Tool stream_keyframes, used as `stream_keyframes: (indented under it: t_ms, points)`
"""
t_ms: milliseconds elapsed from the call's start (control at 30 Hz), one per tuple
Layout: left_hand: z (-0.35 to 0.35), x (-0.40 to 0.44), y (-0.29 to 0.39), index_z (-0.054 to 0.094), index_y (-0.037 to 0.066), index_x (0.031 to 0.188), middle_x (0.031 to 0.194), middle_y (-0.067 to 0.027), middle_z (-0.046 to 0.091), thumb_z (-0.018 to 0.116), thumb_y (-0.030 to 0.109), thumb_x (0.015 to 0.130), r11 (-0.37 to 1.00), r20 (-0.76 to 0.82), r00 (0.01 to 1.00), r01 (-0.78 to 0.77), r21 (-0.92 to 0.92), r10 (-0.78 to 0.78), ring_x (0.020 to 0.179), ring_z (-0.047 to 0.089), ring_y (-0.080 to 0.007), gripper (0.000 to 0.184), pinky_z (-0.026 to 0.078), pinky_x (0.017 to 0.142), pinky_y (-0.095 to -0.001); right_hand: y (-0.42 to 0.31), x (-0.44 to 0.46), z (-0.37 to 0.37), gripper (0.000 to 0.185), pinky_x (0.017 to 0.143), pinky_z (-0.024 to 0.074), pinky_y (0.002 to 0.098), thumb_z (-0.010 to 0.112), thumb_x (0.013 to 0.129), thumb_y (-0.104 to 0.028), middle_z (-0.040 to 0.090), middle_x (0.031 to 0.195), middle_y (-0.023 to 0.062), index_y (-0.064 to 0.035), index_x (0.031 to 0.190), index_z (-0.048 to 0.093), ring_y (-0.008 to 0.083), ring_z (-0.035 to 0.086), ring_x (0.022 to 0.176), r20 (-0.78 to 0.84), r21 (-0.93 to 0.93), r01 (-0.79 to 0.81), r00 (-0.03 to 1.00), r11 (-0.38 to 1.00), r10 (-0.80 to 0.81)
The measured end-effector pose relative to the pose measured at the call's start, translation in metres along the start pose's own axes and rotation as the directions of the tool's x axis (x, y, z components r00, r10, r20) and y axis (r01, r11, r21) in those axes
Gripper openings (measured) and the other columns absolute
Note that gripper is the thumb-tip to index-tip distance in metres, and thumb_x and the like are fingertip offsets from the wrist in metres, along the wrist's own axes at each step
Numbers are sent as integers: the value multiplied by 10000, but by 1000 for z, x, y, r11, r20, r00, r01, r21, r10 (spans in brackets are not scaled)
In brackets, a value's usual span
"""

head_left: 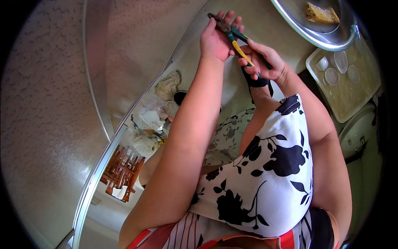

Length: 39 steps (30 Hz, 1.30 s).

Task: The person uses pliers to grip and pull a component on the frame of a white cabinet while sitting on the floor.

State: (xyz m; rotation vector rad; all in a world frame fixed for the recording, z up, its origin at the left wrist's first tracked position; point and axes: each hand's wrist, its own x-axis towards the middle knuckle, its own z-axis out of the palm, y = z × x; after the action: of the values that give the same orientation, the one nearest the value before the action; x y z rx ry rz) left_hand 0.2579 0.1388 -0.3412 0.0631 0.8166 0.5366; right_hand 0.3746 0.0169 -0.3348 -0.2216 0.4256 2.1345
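A pair of pliers (236,45) with dark, rusty-looking jaws and green-and-yellow handles is held out in front of my knees, jaws toward the upper left. My right hand (270,60) is wrapped round the handles, which stand apart. At the other end, my left hand (212,43) is palm up under the head of the pliers. Its thumb lies against the jaws and its fingers curl up behind them. Whether anything small sits between the jaws, I cannot make out.
At the upper right, a round metal basin (309,40) holds a yellowish-brown, sponge-like piece (322,14). Below it, a pale tray (352,97) carries several small clear plastic pieces. Plastic bags (150,118), a crumpled cloth (168,84) and a brown wooden chair (124,172) are to the left.
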Motion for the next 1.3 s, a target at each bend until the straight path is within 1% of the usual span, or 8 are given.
stream_keyframes:
  t_ms: [133,333,400,500,667,867,1000,1300]
  points:
    - [-10,-1,0,502,71,1150,1173,-106,557,426,344,935,999,91,995,-41,27,39,1117,506,-305,356,417,950,-471,7,6,-8,531,489,507,283,353,944,-460,565,835,94,-5,1204,435,153,551,542,145,192,-14,989,981,-14]
    - [-16,7,1,540,66,1063,1039,-92,604,461,294,935,993,-85,994,-54,106,63,1003,567,-276,273,445,907,-466,-1,-7,9,452,534,524,269,475,905,-464,635,822,112,-71,1126,508,174,622,609,-428,-407,46,873,912,-235]
    - [-15,10,-1,548,68,1009,972,-82,615,494,263,926,980,-121,985,-98,176,120,939,593,-283,219,468,855,-465,-6,-11,13,607,672,517,331,598,799,-527,624,1010,119,-54,1168,504,208,637,788,-452,-763,-121,802,635,-390]
    - [-9,10,-6,541,71,1011,955,-80,618,515,254,919,958,-218,961,-108,265,169,911,604,-282,206,480,818,-454,17,-7,23,662,783,475,408,634,770,-471,602,1080,184,-12,1220,476,343,611,923,-30,-877,-387,637,-285,-770]
    - [-5,2,-2,529,95,1027,977,-82,625,533,301,908,893,-328,925,-26,450,192,923,604,-272,238,473,805,-446,16,1,10,464,613,491,312,600,840,-403,622,761,109,-11,1085,558,206,587,661,-449,-877,-230,707,423,-547]
    - [-10,10,12,516,138,1094,1107,-90,592,455,367,922,987,-233,962,-123,103,144,1049,543,-337,294,416,896,-503,-1,-11,19,411,483,442,225,488,925,-371,591,793,67,3,1093,518,100,504,596,-348,-352,33,923,935,-163]
    - [-14,25,15,525,142,1074,1108,-69,584,437,334,938,978,-253,947,-175,111,199,1061,536,-316,251,412,889,-516,2,-8,3,459,518,471,245,431,943,-396,602,908,104,-7,1183,470,131,543,644,6,20,31,999,999,-32]
    - [-15,28,16,564,139,972,980,-24,597,452,301,940,987,-328,933,-126,97,151,960,562,-261,199,428,831,-456,23,-11,22,468,790,452,273,522,919,-328,584,1076,83,-78,1298,409,157,580,911,-409,-565,1,868,825,-281]
